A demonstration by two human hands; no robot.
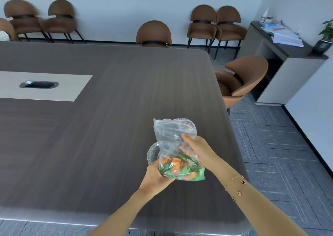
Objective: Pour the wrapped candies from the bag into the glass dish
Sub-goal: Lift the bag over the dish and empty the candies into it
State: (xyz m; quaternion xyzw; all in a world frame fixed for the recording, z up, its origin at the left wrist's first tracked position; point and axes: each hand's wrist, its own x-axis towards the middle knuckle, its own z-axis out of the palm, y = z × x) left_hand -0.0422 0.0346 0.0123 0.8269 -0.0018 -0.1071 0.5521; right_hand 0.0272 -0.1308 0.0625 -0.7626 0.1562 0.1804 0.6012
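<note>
A clear zip bag (173, 133) with a red seal strip at its top stands upright over the table. Green and orange wrapped candies (182, 169) fill its bottom. My left hand (156, 176) cups the bag's lower left corner from below. My right hand (196, 149) grips the bag's right side at mid height, with fingers showing through the plastic. Behind the bag, only the left rim of the glass dish (152, 153) shows; the rest of the dish is hidden by the bag.
The dark wood table (108, 127) has a rounded far right corner and a pale inset with a cable slot (38, 84) at left. A brown chair (239, 80) stands at the table's right edge; several more line the back wall. A grey cabinet (281, 55) is far right.
</note>
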